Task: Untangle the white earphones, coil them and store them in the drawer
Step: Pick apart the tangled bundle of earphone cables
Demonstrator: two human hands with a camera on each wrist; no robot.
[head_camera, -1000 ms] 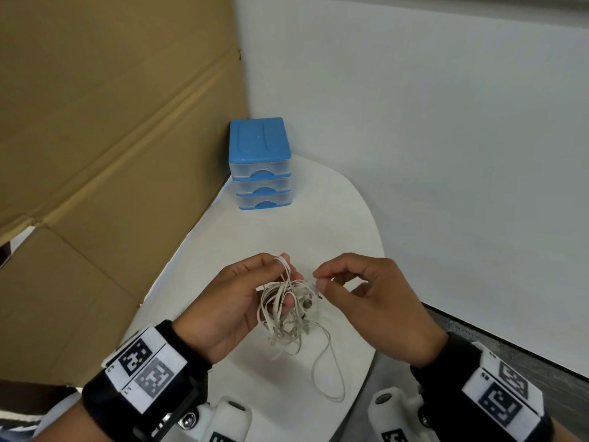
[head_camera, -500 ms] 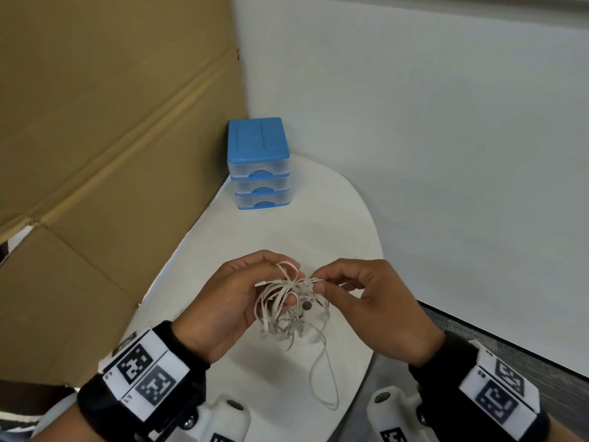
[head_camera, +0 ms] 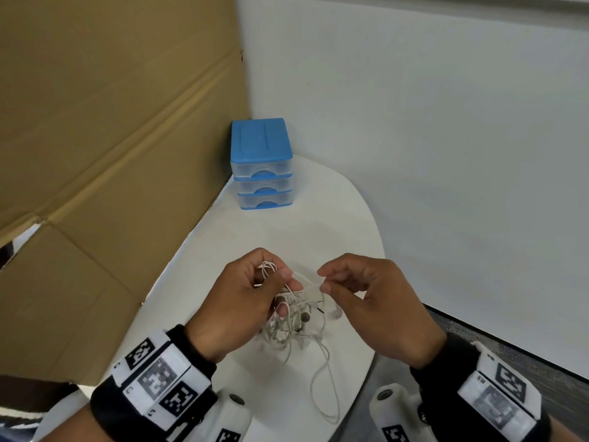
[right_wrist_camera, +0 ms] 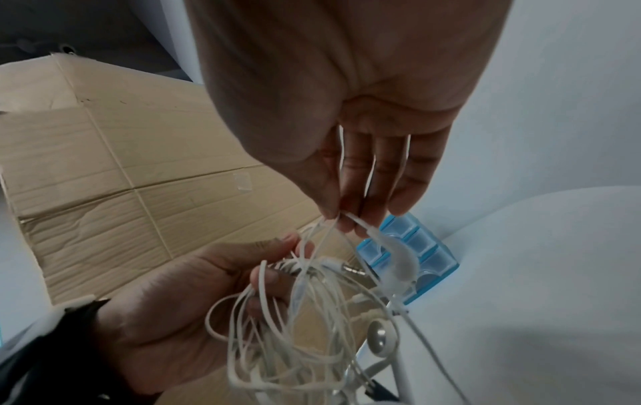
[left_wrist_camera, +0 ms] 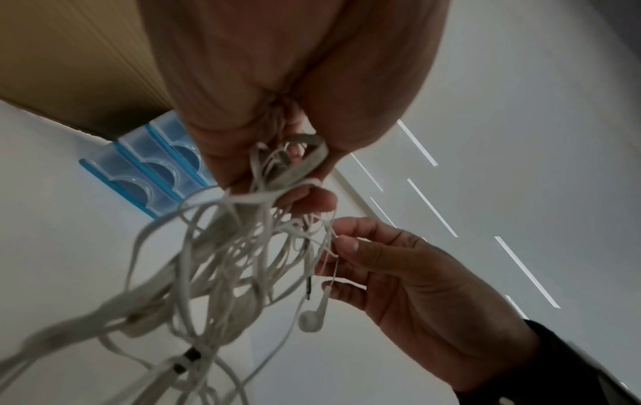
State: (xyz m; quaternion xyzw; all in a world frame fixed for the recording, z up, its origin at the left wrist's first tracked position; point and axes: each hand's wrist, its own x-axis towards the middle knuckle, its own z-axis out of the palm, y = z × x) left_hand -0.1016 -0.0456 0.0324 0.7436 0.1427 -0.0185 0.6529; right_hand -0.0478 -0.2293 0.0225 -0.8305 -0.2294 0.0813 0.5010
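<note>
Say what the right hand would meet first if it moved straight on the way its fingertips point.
Probably the left hand: the right hand pinches a strand of the white earphones and its fingertips aim at the bundle gripped there. Depth is hard to judge.

- Your earphones (head_camera: 288, 327): smooth white plastic cable, matt; metal plug tip and earbud mesh;
- Your drawer unit (head_camera: 261, 164): glossy blue plastic top, translucent fronts;
- Table (head_camera: 318, 231): smooth, white;
- Cardboard (head_camera: 111, 138): matt, creased.
</note>
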